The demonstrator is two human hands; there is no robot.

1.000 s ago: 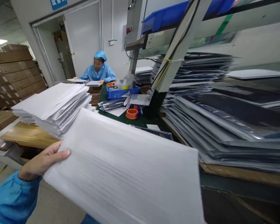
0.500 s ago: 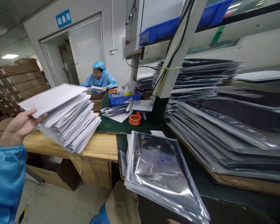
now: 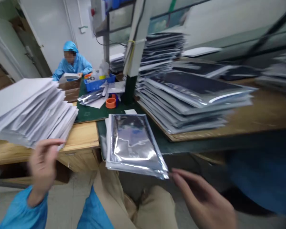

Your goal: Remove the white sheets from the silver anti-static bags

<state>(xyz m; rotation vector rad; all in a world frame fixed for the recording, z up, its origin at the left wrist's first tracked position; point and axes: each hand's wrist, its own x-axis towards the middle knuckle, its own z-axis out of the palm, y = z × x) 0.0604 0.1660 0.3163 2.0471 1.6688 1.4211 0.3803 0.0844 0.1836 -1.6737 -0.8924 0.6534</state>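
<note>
while right hand (image 3: pixel 202 200) fingers, spread and empty, touch the silver bag (image 3: pixel 133 144) near corner, left hand (image 3: pixel 44 162) hangs loose, holding nothing, by white stack (image 3: pixel 30 108). bag prob. light, slick, floppy; pinch at corner/edge.

White walls (image 3: pixel 50 22), wooden desk (image 3: pixel 83 136), grey floor (image 3: pixel 62 203)

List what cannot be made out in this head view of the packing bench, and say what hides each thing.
1. Left hand: motion blur; whether it touches the white sheet stack is unclear.
2. Right hand: blurred and cut by the bottom edge; fingertips near the silver bag, contact unclear.
3. Silver bag contents: hidden by glare.
4. Far-right stacks: blurred.
</note>
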